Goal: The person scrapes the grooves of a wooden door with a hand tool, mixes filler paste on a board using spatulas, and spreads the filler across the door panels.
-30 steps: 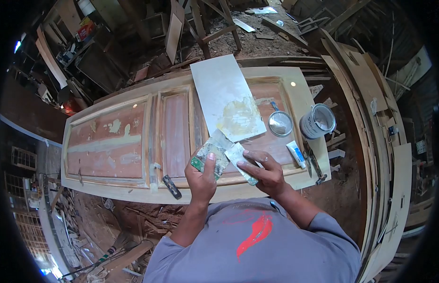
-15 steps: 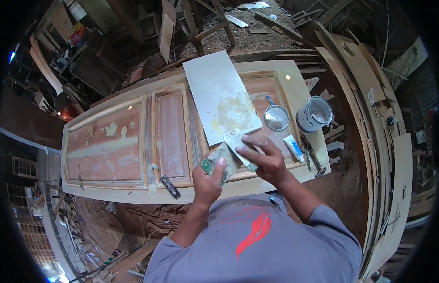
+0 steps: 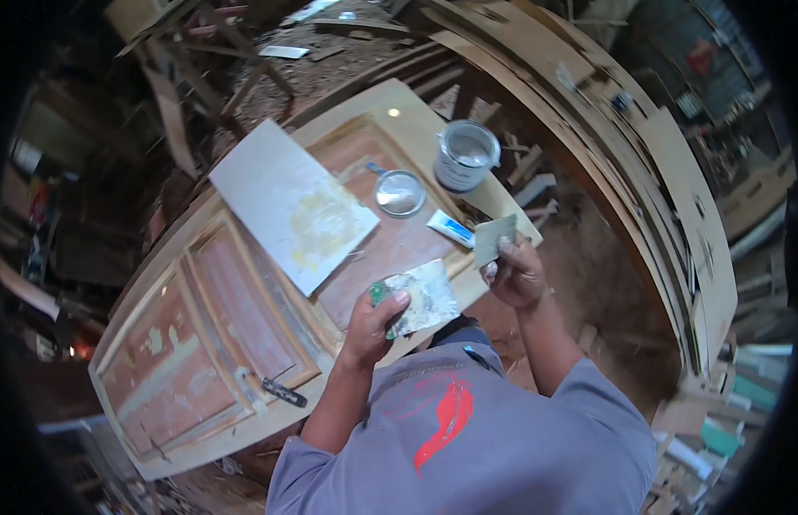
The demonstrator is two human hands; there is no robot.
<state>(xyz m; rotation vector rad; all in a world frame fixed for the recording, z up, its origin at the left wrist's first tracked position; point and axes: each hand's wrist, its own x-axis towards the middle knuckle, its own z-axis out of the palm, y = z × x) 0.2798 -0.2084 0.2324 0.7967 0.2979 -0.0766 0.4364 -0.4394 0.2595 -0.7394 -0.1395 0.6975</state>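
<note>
My left hand (image 3: 365,328) is closed around the green edge of a flat putty scraper (image 3: 426,296), its pale face smeared with filler. Pinched in my right hand (image 3: 519,275) is a second, smaller putty scraper (image 3: 495,238), raised at the door's near right corner. The two scrapers are apart. Beyond them a white board (image 3: 266,184) with a yellowish putty smear lies across the panelled wooden door (image 3: 142,459). Close to my right hand rests a white and blue tube (image 3: 451,228). A round can lid (image 3: 399,193) lies past the tube.
An open can (image 3: 464,163) stands on the door's far right part. A dark-handled tool (image 3: 284,392) lies on the near edge. Long wooden boards (image 3: 588,129) curve along the right side. Wood scraps (image 3: 528,163) litter the ground beside the door.
My view has turned to the right. The two scrapers, together before, are now separated: my right hand has moved right with its scraper, and the left still grips the other.
</note>
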